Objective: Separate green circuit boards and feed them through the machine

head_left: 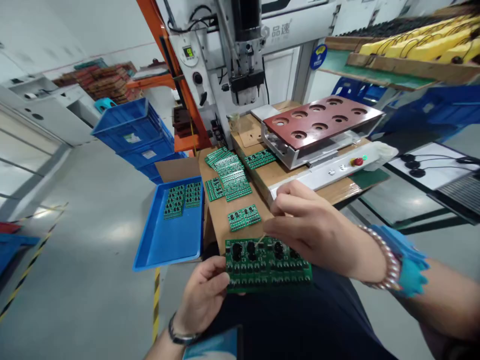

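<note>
My left hand (pixel 205 291) pinches the left edge of a green circuit board (pixel 268 276), thumb on top. The board is tilted toward me above my lap and carries black round parts and rows of small dark components. Over its right end is my right hand (pixel 318 234), with fingers closed on a thin pale stick (pixel 261 238). The stick's tip points down beside one of the round parts; whether it touches is unclear. Just beyond the held board, another circuit board (pixel 244 217) lies flat on the wooden bench (pixel 221 216).
Overlapping circuit boards (pixel 230 172) spread along the bench. On the left a blue tray (pixel 168 245) holds several more, near stacked blue crates (pixel 129 130). A machine head (pixel 245 82) stands behind; at right are a reddish fixture plate (pixel 318 120) and a red button (pixel 358 161).
</note>
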The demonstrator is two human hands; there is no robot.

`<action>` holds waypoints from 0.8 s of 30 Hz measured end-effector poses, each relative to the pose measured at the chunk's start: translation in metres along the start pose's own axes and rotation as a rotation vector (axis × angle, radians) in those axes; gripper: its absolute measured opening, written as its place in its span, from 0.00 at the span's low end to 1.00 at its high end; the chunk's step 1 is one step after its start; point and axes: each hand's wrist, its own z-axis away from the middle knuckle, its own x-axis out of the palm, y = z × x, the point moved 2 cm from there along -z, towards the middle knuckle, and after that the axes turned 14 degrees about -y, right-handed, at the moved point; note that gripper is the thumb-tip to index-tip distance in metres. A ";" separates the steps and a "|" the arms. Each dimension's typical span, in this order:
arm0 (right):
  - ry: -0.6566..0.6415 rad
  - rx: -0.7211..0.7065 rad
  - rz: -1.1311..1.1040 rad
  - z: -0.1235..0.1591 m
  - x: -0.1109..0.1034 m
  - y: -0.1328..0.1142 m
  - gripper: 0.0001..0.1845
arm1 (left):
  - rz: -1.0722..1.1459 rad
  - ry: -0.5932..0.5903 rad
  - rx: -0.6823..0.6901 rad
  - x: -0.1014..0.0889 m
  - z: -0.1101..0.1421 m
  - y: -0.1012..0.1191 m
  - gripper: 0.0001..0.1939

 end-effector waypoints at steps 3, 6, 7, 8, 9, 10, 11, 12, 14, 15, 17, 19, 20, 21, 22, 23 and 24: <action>-0.041 -0.030 -0.028 -0.005 -0.004 0.008 0.12 | 0.001 0.067 -0.015 -0.001 0.002 0.001 0.13; -0.062 -0.030 -0.080 -0.008 -0.007 0.012 0.13 | -0.007 0.067 -0.025 0.000 0.003 0.002 0.14; -0.068 -0.037 -0.095 -0.008 -0.008 0.012 0.12 | -0.006 0.061 -0.027 0.000 0.003 0.002 0.14; -0.076 -0.047 -0.106 -0.008 -0.008 0.011 0.11 | -0.002 0.060 -0.029 0.001 0.003 0.002 0.14; -0.082 -0.059 -0.111 -0.008 -0.009 0.011 0.11 | 0.002 0.062 -0.030 0.001 0.003 0.002 0.14; -0.088 -0.069 -0.115 -0.009 -0.009 0.010 0.10 | 0.004 0.061 -0.033 0.001 0.003 0.002 0.14; -0.093 -0.077 -0.118 -0.009 -0.009 0.010 0.10 | 0.006 0.066 -0.036 0.001 0.003 0.002 0.14; -0.099 -0.080 -0.120 -0.009 -0.009 0.010 0.11 | 0.005 0.072 -0.035 0.001 0.004 0.002 0.14; -0.106 -0.080 -0.122 -0.009 -0.008 0.011 0.11 | 0.007 0.076 -0.031 0.001 0.004 0.002 0.14; -0.107 -0.078 -0.122 -0.010 -0.008 0.011 0.12 | 0.012 0.076 -0.030 0.001 0.004 0.002 0.14; -0.101 -0.064 -0.114 -0.010 -0.009 0.013 0.13 | 0.019 0.074 -0.030 0.001 0.003 0.003 0.14; -0.091 -0.054 -0.105 -0.010 -0.009 0.013 0.14 | 0.015 0.060 -0.030 0.001 0.003 0.003 0.14; -0.088 -0.053 -0.100 -0.010 -0.010 0.013 0.14 | 0.008 0.059 -0.029 0.001 0.003 0.004 0.14; -0.089 -0.056 -0.095 -0.010 -0.010 0.013 0.14 | 0.001 0.062 -0.027 0.001 0.003 0.004 0.14; -0.091 -0.060 -0.089 -0.010 -0.010 0.012 0.14 | -0.004 0.068 -0.024 0.001 0.003 0.004 0.14; -0.093 -0.062 -0.083 -0.010 -0.011 0.012 0.14 | -0.007 0.077 -0.021 0.001 0.004 0.005 0.14; -0.093 -0.058 -0.076 -0.010 -0.011 0.012 0.14 | -0.009 0.086 -0.022 0.001 0.004 0.004 0.14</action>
